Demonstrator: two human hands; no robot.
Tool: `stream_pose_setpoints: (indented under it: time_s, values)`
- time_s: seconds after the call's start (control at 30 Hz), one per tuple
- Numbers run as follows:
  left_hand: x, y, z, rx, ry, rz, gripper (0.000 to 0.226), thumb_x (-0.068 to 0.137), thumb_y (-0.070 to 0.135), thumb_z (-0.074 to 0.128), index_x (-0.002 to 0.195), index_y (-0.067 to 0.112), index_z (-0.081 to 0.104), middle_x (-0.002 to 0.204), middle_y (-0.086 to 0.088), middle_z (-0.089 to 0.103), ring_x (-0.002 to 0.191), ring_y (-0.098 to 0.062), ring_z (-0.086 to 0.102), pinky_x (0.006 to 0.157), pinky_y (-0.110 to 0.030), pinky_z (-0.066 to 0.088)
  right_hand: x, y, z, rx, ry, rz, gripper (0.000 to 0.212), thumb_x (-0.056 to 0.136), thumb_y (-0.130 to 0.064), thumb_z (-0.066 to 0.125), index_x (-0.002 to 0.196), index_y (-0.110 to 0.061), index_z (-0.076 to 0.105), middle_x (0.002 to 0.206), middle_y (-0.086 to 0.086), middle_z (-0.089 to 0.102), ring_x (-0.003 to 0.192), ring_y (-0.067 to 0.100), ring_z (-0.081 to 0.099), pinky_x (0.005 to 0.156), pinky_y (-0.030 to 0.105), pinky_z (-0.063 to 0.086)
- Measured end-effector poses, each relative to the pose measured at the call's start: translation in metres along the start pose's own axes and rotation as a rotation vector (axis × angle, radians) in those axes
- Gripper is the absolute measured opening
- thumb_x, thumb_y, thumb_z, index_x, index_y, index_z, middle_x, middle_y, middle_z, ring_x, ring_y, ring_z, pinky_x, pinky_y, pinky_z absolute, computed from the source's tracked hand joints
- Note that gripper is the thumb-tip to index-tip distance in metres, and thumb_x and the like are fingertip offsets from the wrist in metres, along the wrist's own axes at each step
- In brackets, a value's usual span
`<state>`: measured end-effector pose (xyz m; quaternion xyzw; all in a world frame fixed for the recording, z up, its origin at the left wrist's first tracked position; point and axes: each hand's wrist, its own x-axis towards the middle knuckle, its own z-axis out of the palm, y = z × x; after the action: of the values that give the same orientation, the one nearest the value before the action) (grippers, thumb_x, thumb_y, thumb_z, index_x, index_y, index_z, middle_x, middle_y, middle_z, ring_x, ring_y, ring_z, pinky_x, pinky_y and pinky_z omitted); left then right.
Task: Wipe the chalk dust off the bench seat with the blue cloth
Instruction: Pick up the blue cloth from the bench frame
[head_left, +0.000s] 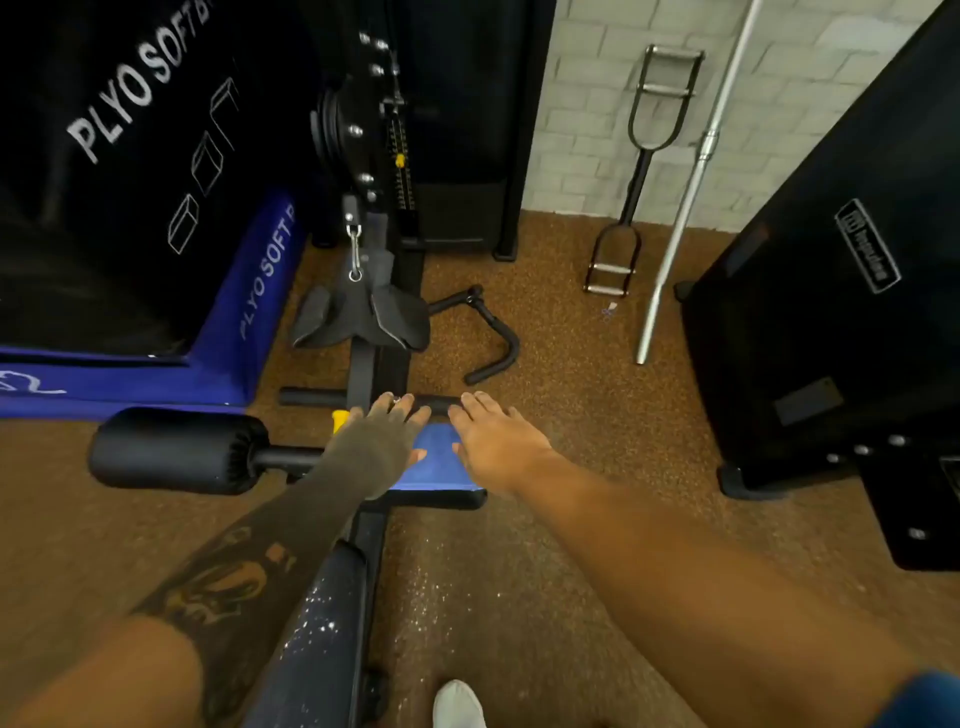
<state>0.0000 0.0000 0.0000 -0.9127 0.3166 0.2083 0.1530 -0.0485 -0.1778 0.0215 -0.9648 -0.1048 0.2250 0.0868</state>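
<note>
A blue cloth (439, 460) lies spread flat on the black bench seat (441, 500) of a cable machine. My left hand (382, 441) lies on the cloth's left part with straight fingers reaching past its far edge. My right hand (496, 441) lies flat on the cloth's right part, fingers straight and together. Both hands cover most of the cloth, so only a strip between them shows. A dark padded part (317, 639) nearer to me carries white chalk specks.
A black roller pad (176, 449) sticks out left of the seat. Foot plates (363, 317) and a cable clip (355, 249) stand beyond it. A curved black handle (493, 343), a steel bar (680, 223) and black machines (831, 312) stand right. Plyo boxes (135, 208) fill the left.
</note>
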Motion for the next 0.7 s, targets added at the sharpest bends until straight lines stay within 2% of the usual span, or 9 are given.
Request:
stream_pose_setpoints:
  time_s: [0.17, 0.23, 0.3, 0.43, 0.5, 0.6, 0.7]
  values:
    - [0.012, -0.004, 0.013, -0.063, -0.089, -0.017, 0.068, 0.105, 0.051, 0.031, 0.158, 0.018, 0.005, 0.165, -0.008, 0.021, 0.151, -0.029, 0.02, 0.117, -0.051, 0.026, 0.02, 0.001, 0.015, 0.004, -0.06, 0.053, 0.049, 0.1, -0.017, 0.042, 0.147, -0.009, 0.028, 0.147, 0.014, 0.038, 0.134, 0.031, 0.032, 0.106, 0.048, 0.035]
    - [0.013, -0.007, 0.013, -0.121, -0.104, -0.02, 0.069, 0.103, 0.054, 0.034, 0.157, 0.017, 0.012, 0.158, -0.008, 0.031, 0.145, -0.03, 0.029, 0.116, -0.052, 0.027, 0.023, 0.001, 0.02, 0.047, -0.09, 0.071, 0.052, 0.1, -0.015, 0.044, 0.148, -0.01, 0.027, 0.144, 0.014, 0.04, 0.132, 0.032, 0.034, 0.103, 0.047, 0.037]
    - [0.012, -0.009, 0.01, -0.146, -0.085, -0.037, 0.072, 0.101, 0.057, 0.039, 0.156, 0.015, 0.018, 0.155, -0.01, 0.034, 0.141, -0.03, 0.032, 0.116, -0.053, 0.028, 0.025, 0.001, 0.02, 0.078, -0.09, 0.098, 0.052, 0.098, -0.013, 0.048, 0.147, -0.01, 0.028, 0.141, 0.013, 0.04, 0.131, 0.032, 0.035, 0.102, 0.048, 0.039]
    - [0.009, -0.011, 0.004, -0.183, -0.035, -0.081, 0.072, 0.095, 0.06, 0.051, 0.146, 0.012, 0.035, 0.145, -0.011, 0.041, 0.134, -0.03, 0.039, 0.112, -0.051, 0.032, 0.03, -0.003, 0.016, 0.106, -0.062, 0.138, 0.042, 0.095, -0.01, 0.054, 0.134, -0.01, 0.04, 0.132, 0.013, 0.039, 0.126, 0.032, 0.036, 0.099, 0.049, 0.043]
    - [0.005, -0.013, 0.005, -0.258, -0.013, -0.1, 0.061, 0.094, 0.055, 0.055, 0.135, 0.011, 0.045, 0.137, -0.011, 0.046, 0.128, -0.03, 0.043, 0.106, -0.049, 0.037, 0.031, -0.005, 0.011, 0.091, -0.068, 0.138, 0.037, 0.095, -0.011, 0.052, 0.131, -0.008, 0.045, 0.129, 0.015, 0.039, 0.124, 0.033, 0.035, 0.098, 0.049, 0.043]
    - [-0.006, -0.021, 0.009, -0.383, 0.006, -0.114, 0.046, 0.099, 0.042, 0.054, 0.132, 0.009, 0.049, 0.138, -0.013, 0.048, 0.127, -0.031, 0.047, 0.102, -0.046, 0.039, 0.032, -0.009, 0.001, 0.101, -0.08, 0.121, 0.033, 0.096, -0.014, 0.052, 0.129, -0.009, 0.049, 0.127, 0.016, 0.041, 0.121, 0.034, 0.038, 0.096, 0.048, 0.045]
    - [-0.019, -0.027, 0.007, -0.516, 0.025, -0.161, 0.042, 0.101, 0.035, 0.054, 0.132, 0.007, 0.049, 0.133, -0.015, 0.054, 0.123, -0.033, 0.052, 0.099, -0.044, 0.041, 0.03, -0.018, -0.011, 0.18, -0.083, 0.122, 0.025, 0.098, -0.017, 0.051, 0.121, -0.008, 0.051, 0.111, 0.015, 0.05, 0.103, 0.034, 0.053, 0.079, 0.041, 0.046]
